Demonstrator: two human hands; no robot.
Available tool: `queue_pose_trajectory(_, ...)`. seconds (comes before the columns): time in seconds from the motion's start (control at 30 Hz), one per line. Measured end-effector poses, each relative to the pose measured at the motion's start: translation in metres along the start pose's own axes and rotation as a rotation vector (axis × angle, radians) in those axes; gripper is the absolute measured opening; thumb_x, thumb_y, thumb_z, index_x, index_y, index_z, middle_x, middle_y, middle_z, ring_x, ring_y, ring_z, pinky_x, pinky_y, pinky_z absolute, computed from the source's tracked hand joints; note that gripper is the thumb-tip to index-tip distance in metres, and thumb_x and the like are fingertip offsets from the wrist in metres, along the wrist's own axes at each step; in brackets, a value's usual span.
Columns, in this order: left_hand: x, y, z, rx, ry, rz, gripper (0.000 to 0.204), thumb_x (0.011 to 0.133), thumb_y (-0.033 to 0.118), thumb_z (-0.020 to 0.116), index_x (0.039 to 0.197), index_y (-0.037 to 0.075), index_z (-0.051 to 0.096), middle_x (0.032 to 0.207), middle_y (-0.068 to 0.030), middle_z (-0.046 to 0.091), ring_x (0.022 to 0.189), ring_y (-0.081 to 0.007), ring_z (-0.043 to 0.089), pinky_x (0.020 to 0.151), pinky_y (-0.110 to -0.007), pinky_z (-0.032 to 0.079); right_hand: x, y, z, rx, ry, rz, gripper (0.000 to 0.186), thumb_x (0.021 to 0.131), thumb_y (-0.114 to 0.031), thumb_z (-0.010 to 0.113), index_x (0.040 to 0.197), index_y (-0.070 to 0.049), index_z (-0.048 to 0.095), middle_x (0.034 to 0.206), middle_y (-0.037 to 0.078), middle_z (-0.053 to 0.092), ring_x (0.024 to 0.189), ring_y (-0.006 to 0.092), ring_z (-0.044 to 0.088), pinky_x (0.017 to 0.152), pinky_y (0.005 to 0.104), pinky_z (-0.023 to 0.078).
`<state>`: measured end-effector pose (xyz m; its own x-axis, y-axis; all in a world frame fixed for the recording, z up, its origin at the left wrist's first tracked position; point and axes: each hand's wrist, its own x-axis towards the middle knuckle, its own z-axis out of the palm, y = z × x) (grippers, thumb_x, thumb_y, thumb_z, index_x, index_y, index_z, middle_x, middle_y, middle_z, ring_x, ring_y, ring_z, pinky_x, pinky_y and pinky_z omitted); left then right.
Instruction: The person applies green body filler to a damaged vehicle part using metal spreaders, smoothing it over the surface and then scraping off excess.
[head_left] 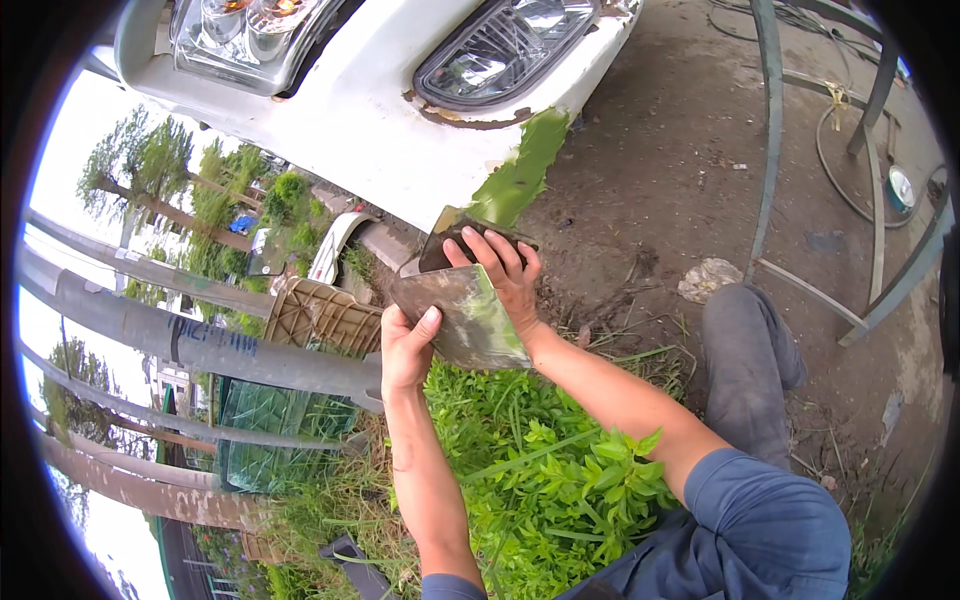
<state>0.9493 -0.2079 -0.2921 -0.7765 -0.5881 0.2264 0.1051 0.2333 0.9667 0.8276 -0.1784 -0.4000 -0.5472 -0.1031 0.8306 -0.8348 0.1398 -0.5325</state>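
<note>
In my left hand (405, 345) is a square, flat mixing board (460, 315), thumb on top, its face smeared with green and whitish putty. My right hand (505, 275) grips a thin dark putty spreader (436, 245), fingers laid along its face. The spreader is at the lower corner of a white vehicle bumper (350, 130), just beyond the board. A patch of green putty (520, 175) covers that corner and runs up along its edge. Whether the spreader touches the bumper, I cannot tell.
Above the putty sit a fog lamp (505, 50) and a headlamp (245, 40). Leafy green plants (540, 450) grow below my forearms. Metal pipes (200, 335) cross at left, near a brown plastic crate (325, 315). A metal frame (770, 150) stands right, beyond a stone (710, 280).
</note>
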Motion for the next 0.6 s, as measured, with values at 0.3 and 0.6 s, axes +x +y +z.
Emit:
queue_pose_trajectory(0.3, 0.011, -0.001, -0.033, -0.014, -0.004, -0.046, 0.031, 0.087, 0.011, 0.070, 0.114, -0.002, 0.062, 0.108, -0.0083, 0.069, 0.096, -0.0164, 0.064, 0.089, -0.032, 0.049, -0.005, -0.021, 0.016, -0.111, -0.023, 0.029, 0.053, 0.088, -0.033, 0.055, 0.140, -0.029, 0.048, 0.146, -0.005, 0.037, 0.128, 0.0152, 0.038, 0.097, 0.0452, 0.030)
queue_pose_trajectory(0.6, 0.012, 0.001, -0.053, -0.001, 0.046, -0.086, 0.032, 0.087, 0.010, 0.068, 0.116, -0.003, 0.061, 0.110, -0.0085, 0.068, 0.098, -0.0172, 0.064, 0.091, -0.032, 0.048, -0.008, -0.043, 0.026, -0.018, -0.054, 0.096, 0.056, 0.088, -0.031, 0.054, 0.143, -0.028, 0.044, 0.148, -0.005, 0.035, 0.129, 0.0154, 0.036, 0.097, 0.0461, 0.029)
